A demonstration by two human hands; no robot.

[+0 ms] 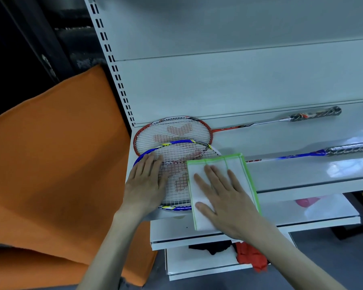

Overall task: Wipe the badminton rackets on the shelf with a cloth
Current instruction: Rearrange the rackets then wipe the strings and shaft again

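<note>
Two badminton rackets lie on a white shelf (291, 185), heads to the left. The blue-framed racket (176, 155) is nearer and overlaps the red-framed racket (172, 130) behind it. My left hand (145, 181) rests flat on the left side of the blue racket's strings, fingers straight. A white cloth with green edging (237, 166) covers the right part of that racket head. My right hand (222, 197) presses flat on the cloth with fingers spread. The blue racket's shaft and silver-black handle (348, 148) run to the right; the red one's handle (314, 115) lies by the back panel.
The shelf's slotted upright (113, 65) stands at the left, with an orange fabric (57, 164) beside it. Lower white shelves hold a red cloth (249, 256), a black item (212, 248) and a pink object under plastic (308, 200).
</note>
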